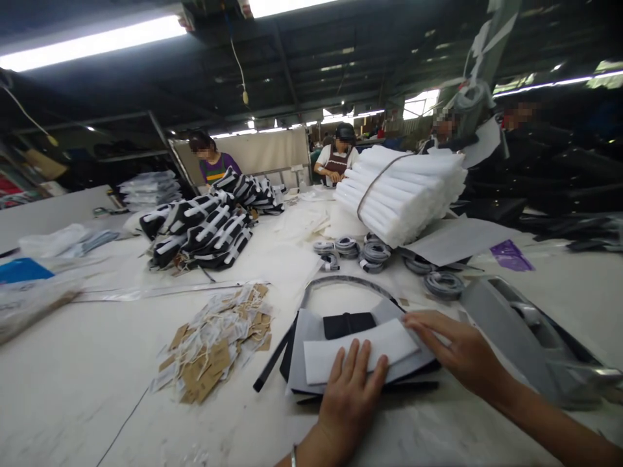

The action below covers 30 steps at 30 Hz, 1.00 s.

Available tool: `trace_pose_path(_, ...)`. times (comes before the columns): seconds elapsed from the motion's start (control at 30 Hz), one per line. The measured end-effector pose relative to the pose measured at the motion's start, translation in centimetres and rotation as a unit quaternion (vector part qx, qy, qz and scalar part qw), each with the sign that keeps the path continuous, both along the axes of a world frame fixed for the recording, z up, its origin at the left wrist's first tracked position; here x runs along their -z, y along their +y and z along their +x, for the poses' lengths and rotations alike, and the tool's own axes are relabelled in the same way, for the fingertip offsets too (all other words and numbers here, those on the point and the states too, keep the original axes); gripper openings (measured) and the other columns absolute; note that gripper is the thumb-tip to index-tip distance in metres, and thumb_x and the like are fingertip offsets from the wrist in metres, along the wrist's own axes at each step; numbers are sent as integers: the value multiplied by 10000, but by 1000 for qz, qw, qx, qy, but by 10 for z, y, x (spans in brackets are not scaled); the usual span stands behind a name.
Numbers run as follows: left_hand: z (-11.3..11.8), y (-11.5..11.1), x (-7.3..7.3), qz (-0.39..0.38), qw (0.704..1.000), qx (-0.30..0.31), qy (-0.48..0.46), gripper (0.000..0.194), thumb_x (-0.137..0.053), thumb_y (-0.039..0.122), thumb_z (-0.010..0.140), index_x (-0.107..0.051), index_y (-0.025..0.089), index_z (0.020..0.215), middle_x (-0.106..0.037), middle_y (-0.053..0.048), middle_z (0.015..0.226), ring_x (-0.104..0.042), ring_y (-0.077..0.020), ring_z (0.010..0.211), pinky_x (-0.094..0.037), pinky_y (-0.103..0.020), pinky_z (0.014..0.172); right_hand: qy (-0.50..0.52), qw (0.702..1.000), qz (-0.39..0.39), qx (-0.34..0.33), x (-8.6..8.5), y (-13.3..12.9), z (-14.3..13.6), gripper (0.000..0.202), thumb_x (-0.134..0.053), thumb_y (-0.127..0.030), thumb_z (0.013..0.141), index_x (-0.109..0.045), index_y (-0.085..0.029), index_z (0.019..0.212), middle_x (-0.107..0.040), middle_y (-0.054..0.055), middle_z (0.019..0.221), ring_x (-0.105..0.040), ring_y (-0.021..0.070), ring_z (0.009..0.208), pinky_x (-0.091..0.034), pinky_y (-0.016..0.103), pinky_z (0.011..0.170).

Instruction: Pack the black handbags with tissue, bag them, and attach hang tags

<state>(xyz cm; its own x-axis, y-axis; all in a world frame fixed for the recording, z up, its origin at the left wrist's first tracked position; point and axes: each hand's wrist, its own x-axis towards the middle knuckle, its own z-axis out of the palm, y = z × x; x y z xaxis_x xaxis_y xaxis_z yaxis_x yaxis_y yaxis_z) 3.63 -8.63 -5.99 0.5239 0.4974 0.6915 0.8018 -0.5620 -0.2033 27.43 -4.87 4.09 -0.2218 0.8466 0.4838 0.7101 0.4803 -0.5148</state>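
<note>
A dark handbag lies flat in front of me, with its looped handle toward the far side. Grey-white sheeting covers much of its face, around a black flap. Across the bag rests a folded white foam sheet. My left hand presses on its near edge, fingers spread and flat. At the sheet's right end, my right hand has its fingers close together on the edge; its grip is partly hidden.
Paper tags are heaped left of the bag. A grey tape dispenser stands at right. Behind are coiled grey straps, a tied bundle of white foam rolls and piled black bags. Co-workers are across the table.
</note>
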Motion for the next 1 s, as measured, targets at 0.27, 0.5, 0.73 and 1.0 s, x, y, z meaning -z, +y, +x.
trace_pose_path(0.27,-29,19,-34,-115,988,-33,-100,681,-572,65,851,-410,231,1491,-513,-68,1495,-513,-250,1355,-524,-397,1042,45,986,-72,146,3,76,21,444,-359,-455,980,-661,-172,1141,-757,124,1029,-729,274,921,-587,409,816)
trace_pose_path(0.5,-53,31,-52,-168,954,-55,-241,851,-579,-5,772,-305,256,1534,-490,-74,1514,-513,-254,1355,-506,-413,1063,-87,986,-138,26,66,0,0,523,-511,-510,935,-607,-191,1338,-556,145,1438,-561,309,1286,-471,496,1068)
trace_pose_path(0.73,-47,22,-44,-177,970,-40,-164,852,-570,-17,757,-322,252,1526,-452,-71,1542,-450,-248,1406,-477,-412,1097,-115,987,-83,-70,94,28,-50,460,-598,-349,883,-627,-259,1333,-572,71,1433,-493,334,1347,-311,519,1188)
trace_pose_path(1.0,-34,13,-18,-5,999,5,-47,579,-444,34,920,-479,248,1458,-572,-72,1440,-527,-242,1344,-544,-380,1011,94,985,-25,140,66,13,15,386,-346,-354,968,-674,-175,1063,-730,155,1133,-713,318,1021,-621,440,829)
